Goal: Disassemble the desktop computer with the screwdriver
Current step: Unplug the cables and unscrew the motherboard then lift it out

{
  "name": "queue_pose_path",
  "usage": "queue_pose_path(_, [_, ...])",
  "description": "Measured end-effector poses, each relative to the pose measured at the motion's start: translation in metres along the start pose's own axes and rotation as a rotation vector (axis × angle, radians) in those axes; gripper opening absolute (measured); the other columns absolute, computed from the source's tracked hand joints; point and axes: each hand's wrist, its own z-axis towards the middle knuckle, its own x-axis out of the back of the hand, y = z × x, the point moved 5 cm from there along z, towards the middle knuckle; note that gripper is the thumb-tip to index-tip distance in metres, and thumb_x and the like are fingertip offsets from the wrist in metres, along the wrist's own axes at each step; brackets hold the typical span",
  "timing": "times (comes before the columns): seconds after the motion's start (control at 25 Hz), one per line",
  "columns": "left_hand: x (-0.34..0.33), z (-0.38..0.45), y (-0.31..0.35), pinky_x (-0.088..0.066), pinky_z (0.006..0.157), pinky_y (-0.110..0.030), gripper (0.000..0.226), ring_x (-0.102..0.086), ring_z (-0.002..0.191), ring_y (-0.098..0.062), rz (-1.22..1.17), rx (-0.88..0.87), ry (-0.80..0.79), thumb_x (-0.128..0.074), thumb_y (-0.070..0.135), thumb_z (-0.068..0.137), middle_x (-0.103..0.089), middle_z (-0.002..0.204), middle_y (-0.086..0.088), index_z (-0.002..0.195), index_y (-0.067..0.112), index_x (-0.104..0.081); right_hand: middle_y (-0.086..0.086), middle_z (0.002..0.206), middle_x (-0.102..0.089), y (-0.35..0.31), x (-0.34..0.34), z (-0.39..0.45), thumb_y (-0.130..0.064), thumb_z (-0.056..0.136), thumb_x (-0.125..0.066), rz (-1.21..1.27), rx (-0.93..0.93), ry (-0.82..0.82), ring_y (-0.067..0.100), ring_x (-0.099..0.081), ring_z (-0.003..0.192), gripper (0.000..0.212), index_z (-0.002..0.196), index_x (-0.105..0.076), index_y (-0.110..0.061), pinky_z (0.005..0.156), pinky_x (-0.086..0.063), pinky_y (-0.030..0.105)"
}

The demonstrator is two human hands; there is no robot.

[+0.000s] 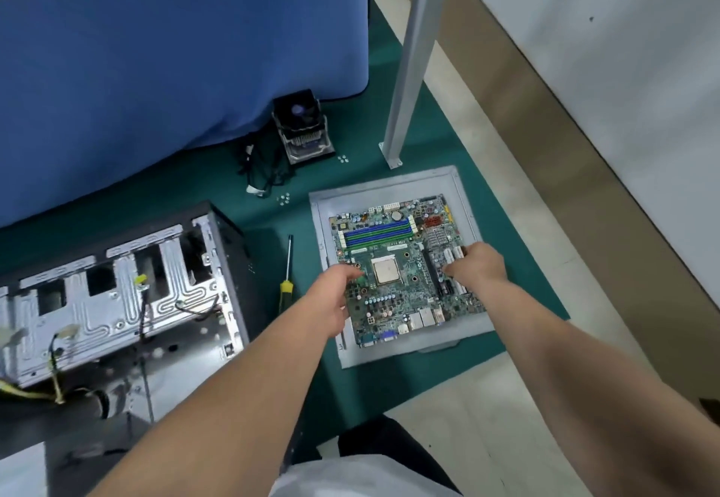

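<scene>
Though ungripped, screwdriver [287,278] beside left hand [334,302]

No legible text, tiny white silkscreen marks on the motherboard [401,266] too small and blurred to read, no readable labels, brands or numbers elsewhere

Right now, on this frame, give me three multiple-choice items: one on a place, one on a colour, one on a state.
1. The screwdriver lies:
A. between case and panel
B. on the motherboard
C. in a hand

2. The mat is:
A. red
B. green
C. white

3. The motherboard is:
A. inside the case
B. on the grey panel, both hands on it
C. untouched

Key: 1 A, it lies on the mat between the case and the grey panel. 2 B, green shows around the panel. 3 B, the left hand and right hand hold its sides.
</scene>
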Motion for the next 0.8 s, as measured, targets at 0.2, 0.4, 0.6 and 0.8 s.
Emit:
queue_pose_path(0.2, [-0.001,0.003,-0.01,-0.053,0.096,-0.023,0.056,-0.061,0.114,-0.016,0.291,-0.218,-0.01,-0.053,0.006,0.101,-0.055,0.145,-0.002,0.155,0.021,-0.042,0.019,0.132,-0.052,0.013,-0.01,0.0,-0.033,0.088,-0.078,-0.038,0.042,0.062,0.032,-0.064,0.096,0.052,0.129,-0.061,-0.005,0.078,-0.054,0.035])
queue_pose_path(0.4, [-0.028,0.002,-0.008,-0.017,0.127,-0.031,0.072,-0.015,0.157,-0.017,1.147,-0.598,-0.128,-0.045,0.0,0.096,-0.01,0.172,0.006,0.162,0.025,-0.028,0.017,0.15,-0.038,0.008,-0.019,-0.018,-0.035,0.094,-0.071,-0.15,0.223,0.136,0.036,-0.042,0.133,0.068,0.149,-0.043,-0.006,0.109,-0.044,0.046])
queue_pose_path(0.6, [-0.037,0.017,-0.018,-0.009,0.127,-0.042,0.096,0.007,0.159,-0.017,1.828,-0.565,-0.166,-0.049,0.0,0.091,0.022,0.168,0.012,0.165,0.027,0.007,0.009,0.167,-0.019,-0.01,-0.044,-0.037,-0.026,0.095,-0.068,-0.381,0.463,0.092,0.033,-0.019,0.153,0.073,0.159,-0.033,-0.027,0.118,-0.036,0.047])
queue_pose_path(0.8, [-0.044,0.019,-0.023,-0.01,0.127,-0.042,0.094,0.005,0.159,-0.022,2.017,-0.475,-0.07,-0.049,0.007,0.098,0.031,0.165,0.008,0.161,0.022,0.019,0.009,0.163,-0.028,-0.008,-0.044,-0.029,-0.018,0.093,-0.07,-0.495,0.466,0.145,0.033,-0.032,0.145,0.073,0.156,-0.037,-0.033,0.108,-0.046,0.045])
